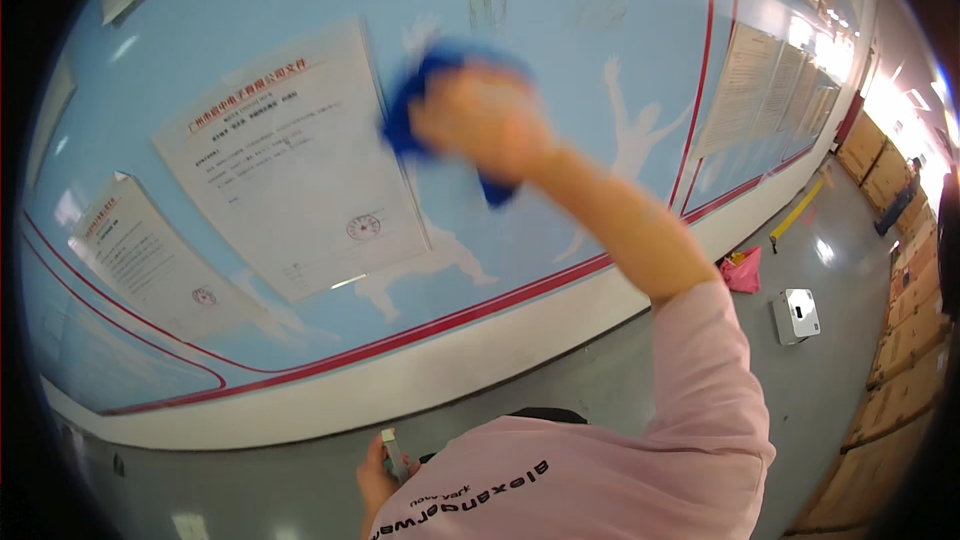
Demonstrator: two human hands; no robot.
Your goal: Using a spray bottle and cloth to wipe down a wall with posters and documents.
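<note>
A blue cloth (416,90) lies under my right hand (485,120), pressed to or just in front of the light-blue wall board (560,70). Motion smears both, but the fingers bend over the cloth. Right beside it is the edge of a large white printed sheet (290,170) with a red heading and a round red stamp. Low down by my body, my left hand (376,480) is closed around a slim grey-green object with a pale top (393,450). Its lower part is hidden in the hand, so its kind does not show.
A smaller printed sheet (155,260) is to the left, and more papers (765,90) hang on the right. On the grey floor stand a pink bag (741,270) and a white box-shaped device (797,316). Stacked cartons (905,330) line the right, near a distant person (901,202).
</note>
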